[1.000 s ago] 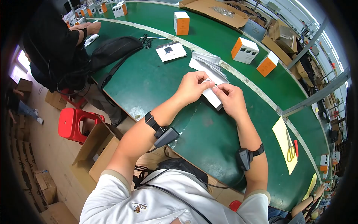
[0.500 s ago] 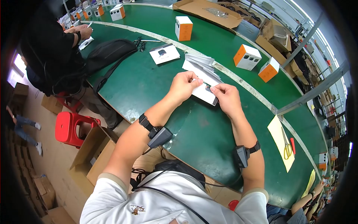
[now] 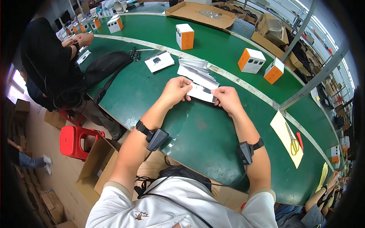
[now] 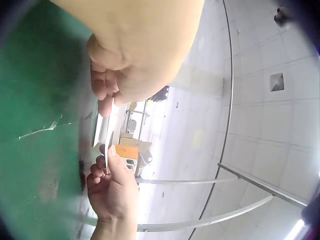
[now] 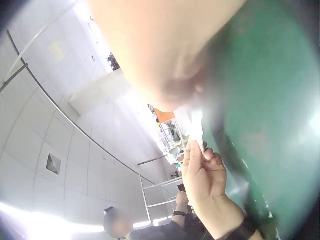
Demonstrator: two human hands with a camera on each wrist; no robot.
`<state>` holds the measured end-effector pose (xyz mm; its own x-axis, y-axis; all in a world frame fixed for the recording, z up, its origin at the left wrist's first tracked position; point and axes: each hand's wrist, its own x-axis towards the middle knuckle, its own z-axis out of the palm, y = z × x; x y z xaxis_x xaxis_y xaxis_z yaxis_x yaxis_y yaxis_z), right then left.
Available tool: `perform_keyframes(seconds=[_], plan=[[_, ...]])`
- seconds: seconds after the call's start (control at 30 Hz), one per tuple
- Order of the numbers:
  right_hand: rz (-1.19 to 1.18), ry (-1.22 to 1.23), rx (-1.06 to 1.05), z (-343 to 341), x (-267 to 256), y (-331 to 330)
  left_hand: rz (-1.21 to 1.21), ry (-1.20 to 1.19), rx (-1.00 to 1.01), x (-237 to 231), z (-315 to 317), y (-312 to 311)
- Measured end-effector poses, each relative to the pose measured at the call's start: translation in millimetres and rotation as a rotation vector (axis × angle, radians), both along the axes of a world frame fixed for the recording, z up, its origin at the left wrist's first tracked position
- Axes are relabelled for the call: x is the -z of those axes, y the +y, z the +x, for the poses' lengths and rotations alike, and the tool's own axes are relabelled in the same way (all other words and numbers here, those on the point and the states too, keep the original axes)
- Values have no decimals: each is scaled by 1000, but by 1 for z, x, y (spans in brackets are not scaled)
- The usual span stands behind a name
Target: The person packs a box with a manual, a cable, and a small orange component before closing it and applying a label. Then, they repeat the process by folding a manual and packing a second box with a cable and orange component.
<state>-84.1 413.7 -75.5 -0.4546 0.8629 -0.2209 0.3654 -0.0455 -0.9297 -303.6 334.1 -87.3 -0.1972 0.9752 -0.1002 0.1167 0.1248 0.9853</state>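
A small white printed leaflet (image 3: 200, 92) with a dark picture near its right end is stretched between both hands over the green table. My left hand (image 3: 176, 91) pinches its left end between thumb and fingers. At the other end my right hand (image 3: 228, 99) pinches the corner beside the dark picture. In the left wrist view the leaflet (image 4: 109, 135) appears edge-on as a thin white strip between the hands. Just beyond the hands lies a fanned pile of white folded papers (image 3: 195, 72). To its left sits another white leaflet (image 3: 159, 61) with a dark device printed on it.
Orange-and-white boxes (image 3: 185, 37) stand along the far side of the green table (image 3: 213, 136). Scissors (image 3: 294, 146) lie on yellow paper at the right, beside a red tool (image 3: 300, 140). A black bag (image 3: 108, 66) lies left, near another person (image 3: 49, 57).
The white leaflet has turned from slanted to nearly level, its printed face now showing more. Both hands have shifted left in view, and the hands are farther apart.
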Motion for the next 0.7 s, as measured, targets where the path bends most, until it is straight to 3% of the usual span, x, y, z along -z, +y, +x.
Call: perform_keyframes(seconds=[0.03,0.13,0.27,0.37,0.43,0.5,0.53,0.57,0.63,0.67,0.7], plan=[[1,6,4,-1,2,0,1,6,4,3,-2,2],[-50,0,7,0,5,2,-30,178,-233,-3,-11,12],[-86,0,6,1,0,3,-77,267,-211,2,-29,37],[-106,15,-5,3,4,6,35,219,-215,-1,-36,42],[-78,65,-20,3,8,6,141,1230,-401,-3,-55,36],[-75,65,-23,4,11,7,101,1567,-408,-3,-78,31],[-71,63,-34,3,12,8,338,1744,-562,8,-89,33],[-71,67,-36,3,12,8,337,1749,-563,18,-99,37],[-62,44,-38,3,9,6,-85,1697,-305,14,-108,36],[-63,54,-43,2,9,7,102,1754,-346,16,-109,31],[-64,48,-44,3,10,8,99,1765,-348,17,-110,28]])
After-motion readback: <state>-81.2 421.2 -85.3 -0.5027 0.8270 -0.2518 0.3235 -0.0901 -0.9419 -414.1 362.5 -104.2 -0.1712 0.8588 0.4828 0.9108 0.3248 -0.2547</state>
